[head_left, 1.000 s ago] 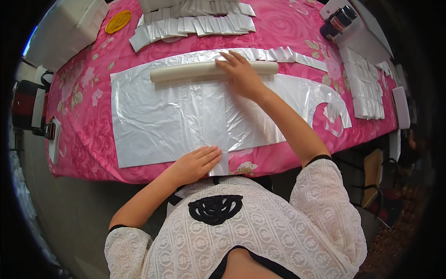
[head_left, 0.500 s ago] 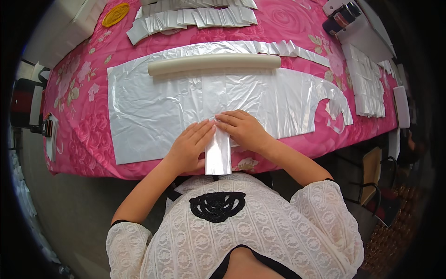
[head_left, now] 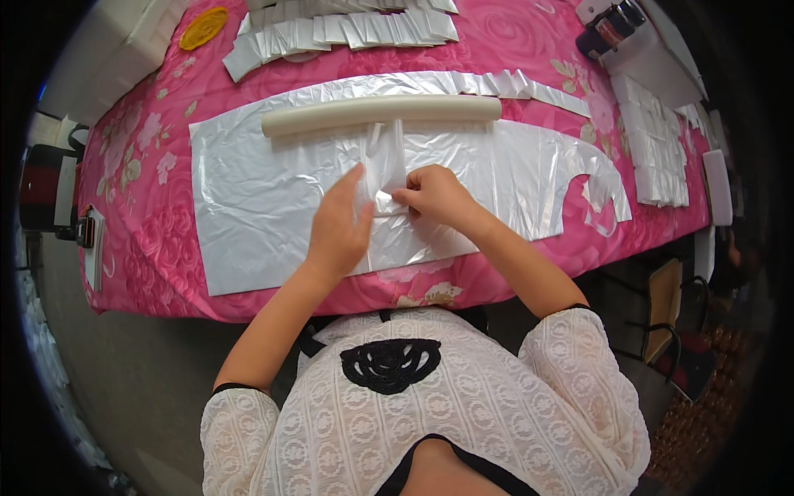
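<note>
My right hand [head_left: 438, 200] pinches a folded white plastic strip [head_left: 386, 202] between thumb and fingertips. On the strip's other side, my left hand [head_left: 339, 221] is held with fingers stretched and thumb apart, beside the strip's edge. The strip runs away from me, and its far part stands up loosely near a cream-coloured tube [head_left: 380, 114]. Beneath lie shiny, thin white plastic sheets [head_left: 252, 198], spread wide and curving into a cut-out at the right. The tube rests across the sheets beyond my hands.
A pink rose-patterned tablecloth [head_left: 488, 273] covers the table. Rows of folded white plastic pieces [head_left: 380, 31] lie at the back, with another stack [head_left: 649, 145] at the right. A yellow oval object [head_left: 203, 28] sits back left, a dark bottle [head_left: 610, 29] back right. A chair [head_left: 664, 302] stands right.
The strip's near end, which hung over the table edge under both flat hands, is now folded away from me. My hands have moved apart and farther forward; my right fingers have closed on the fold.
</note>
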Available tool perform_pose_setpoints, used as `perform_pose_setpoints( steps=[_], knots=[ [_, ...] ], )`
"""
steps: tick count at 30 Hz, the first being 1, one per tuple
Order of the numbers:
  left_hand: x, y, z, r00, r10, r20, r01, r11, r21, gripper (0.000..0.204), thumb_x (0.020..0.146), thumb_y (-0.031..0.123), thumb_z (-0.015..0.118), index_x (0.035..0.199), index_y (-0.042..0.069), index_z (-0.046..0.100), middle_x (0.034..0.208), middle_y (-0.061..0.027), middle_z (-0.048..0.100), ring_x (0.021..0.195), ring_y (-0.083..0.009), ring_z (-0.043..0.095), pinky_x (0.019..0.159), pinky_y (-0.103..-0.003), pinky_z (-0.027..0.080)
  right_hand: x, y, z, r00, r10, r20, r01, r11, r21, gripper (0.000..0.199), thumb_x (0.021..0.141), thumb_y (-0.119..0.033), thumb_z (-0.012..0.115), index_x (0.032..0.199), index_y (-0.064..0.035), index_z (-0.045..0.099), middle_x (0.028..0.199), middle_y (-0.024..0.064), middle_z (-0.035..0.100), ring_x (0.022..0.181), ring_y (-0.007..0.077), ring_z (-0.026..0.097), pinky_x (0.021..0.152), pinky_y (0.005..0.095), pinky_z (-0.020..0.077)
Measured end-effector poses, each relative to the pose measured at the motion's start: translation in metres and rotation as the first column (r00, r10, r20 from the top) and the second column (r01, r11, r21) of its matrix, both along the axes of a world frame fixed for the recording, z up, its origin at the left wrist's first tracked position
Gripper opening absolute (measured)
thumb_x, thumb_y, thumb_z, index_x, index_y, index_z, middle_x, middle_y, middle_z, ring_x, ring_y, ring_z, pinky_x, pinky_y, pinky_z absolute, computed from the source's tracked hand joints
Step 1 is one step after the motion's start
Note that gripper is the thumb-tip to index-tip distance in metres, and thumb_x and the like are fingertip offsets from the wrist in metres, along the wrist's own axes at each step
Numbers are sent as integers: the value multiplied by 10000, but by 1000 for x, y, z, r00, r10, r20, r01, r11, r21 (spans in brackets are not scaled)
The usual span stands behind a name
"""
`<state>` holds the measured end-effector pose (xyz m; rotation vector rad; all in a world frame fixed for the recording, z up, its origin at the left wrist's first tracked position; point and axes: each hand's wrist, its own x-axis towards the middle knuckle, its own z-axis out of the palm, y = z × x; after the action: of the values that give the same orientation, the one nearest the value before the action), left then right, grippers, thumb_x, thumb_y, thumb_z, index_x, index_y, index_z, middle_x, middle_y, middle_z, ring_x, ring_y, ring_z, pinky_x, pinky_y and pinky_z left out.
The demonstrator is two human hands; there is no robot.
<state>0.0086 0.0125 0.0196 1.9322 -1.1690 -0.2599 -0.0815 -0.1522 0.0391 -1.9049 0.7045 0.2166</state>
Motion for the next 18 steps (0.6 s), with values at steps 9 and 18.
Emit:
perform_pose_setpoints(
  steps=[9, 18],
  knots=[
    [-31, 4, -21, 891, -237, 387, 51, 900, 433, 702, 821, 361, 509, 1341, -45, 271, 1431, -187, 205, 1341, -290, 170, 1080, -418, 148, -16, 19, -1, 978, 75, 195, 69, 766, -639, 454, 697, -213, 715, 1066, -8, 550, 1061, 148, 579, 960, 219, 586, 783, 324, 478],
    [-9, -8, -9, 870, -201, 450, 114, 971, 212, 535, 700, 136, 612, 1172, -71, 467, 1225, -191, 478, 1102, -288, 471, 930, -363, 395, -10, -17, -27, 710, 674, 203, -276, 532, -800, 494, 752, -170, 623, 1208, -37, 487, 1308, 100, 440, 1223, 253, 396, 1005, 366, 339]
  ],
)
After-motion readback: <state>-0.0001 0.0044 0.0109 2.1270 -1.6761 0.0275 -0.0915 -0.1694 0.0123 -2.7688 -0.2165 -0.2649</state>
